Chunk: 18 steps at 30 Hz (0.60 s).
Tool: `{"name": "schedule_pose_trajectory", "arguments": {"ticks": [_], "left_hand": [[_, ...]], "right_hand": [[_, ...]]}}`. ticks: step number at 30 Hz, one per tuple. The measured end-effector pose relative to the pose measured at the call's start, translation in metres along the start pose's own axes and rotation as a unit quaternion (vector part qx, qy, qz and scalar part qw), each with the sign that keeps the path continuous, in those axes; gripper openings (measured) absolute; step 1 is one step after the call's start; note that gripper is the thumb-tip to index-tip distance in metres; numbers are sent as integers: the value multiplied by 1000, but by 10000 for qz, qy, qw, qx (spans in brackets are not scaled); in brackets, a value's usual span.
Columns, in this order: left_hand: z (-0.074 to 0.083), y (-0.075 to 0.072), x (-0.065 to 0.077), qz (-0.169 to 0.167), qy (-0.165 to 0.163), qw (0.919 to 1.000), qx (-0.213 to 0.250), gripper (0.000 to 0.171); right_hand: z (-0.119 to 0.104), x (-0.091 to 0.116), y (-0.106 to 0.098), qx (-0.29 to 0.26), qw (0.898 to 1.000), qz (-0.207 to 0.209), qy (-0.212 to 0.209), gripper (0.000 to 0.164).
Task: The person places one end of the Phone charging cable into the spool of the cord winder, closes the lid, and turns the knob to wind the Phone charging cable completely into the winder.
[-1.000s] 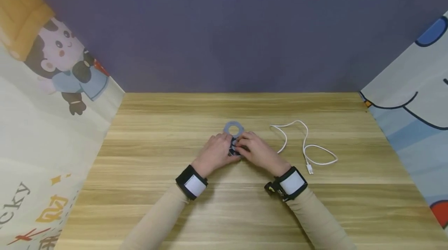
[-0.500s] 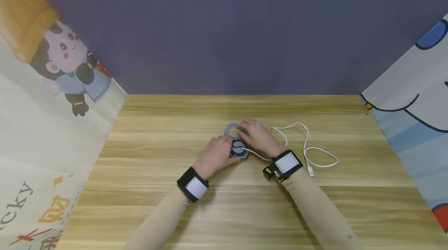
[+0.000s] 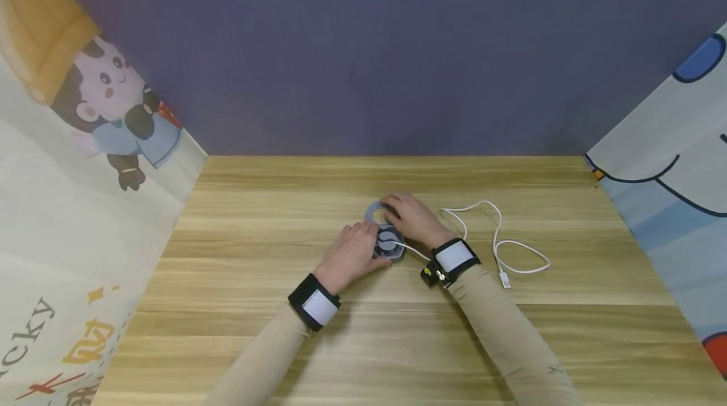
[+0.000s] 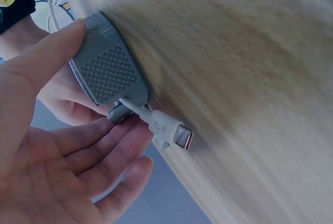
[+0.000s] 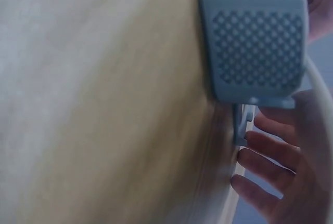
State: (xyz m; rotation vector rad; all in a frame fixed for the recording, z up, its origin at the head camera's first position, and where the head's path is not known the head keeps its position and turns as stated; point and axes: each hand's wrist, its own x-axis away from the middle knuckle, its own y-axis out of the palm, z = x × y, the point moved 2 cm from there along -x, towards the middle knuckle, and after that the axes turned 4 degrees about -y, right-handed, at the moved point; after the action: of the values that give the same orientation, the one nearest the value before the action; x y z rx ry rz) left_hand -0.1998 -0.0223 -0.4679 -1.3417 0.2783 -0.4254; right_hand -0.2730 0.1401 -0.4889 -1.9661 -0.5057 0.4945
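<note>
A grey-blue cable winder case (image 4: 109, 68) with a dimpled rim stands on the table, its inside facing up in the head view. A white cable is coiled inside it. My left hand (image 3: 351, 253) grips the case from the left, thumb on the near side and fingers on the far side. The white USB-C plug (image 4: 169, 129) sticks out beside my left fingers. My right hand (image 3: 413, 220) pinches the case's ring-shaped lid (image 3: 370, 211), which lies folded out beyond the case. Part of the ring is hidden under the right fingers.
The white cable (image 3: 519, 242) runs out of the case under my right wrist and loops on the wooden table (image 3: 363, 349), ending in a USB-A plug (image 3: 504, 280). A dark wall panel (image 3: 397, 65) stands behind the table, with printed panels left and right.
My right hand has left the inside of the case and moved up to the ring lid. The coiled cable and case interior now show. My left hand keeps its grip.
</note>
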Motion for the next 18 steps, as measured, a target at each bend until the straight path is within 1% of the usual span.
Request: {"name": "schedule_pose_trajectory", "arguments": {"ticks": [5, 12, 18], "left_hand": [[0, 0, 0, -29, -14, 10000, 16, 84], [-1, 0, 1, -50, -17, 10000, 18, 85], [-1, 0, 2, -6, 4, 10000, 57, 82]], "right_hand": [[1, -2, 3, 41, 10000, 21, -11, 39], [-5, -5, 1, 114, 9996, 266, -68, 29], [-5, -12, 1, 175, 9997, 196, -29, 29]]}}
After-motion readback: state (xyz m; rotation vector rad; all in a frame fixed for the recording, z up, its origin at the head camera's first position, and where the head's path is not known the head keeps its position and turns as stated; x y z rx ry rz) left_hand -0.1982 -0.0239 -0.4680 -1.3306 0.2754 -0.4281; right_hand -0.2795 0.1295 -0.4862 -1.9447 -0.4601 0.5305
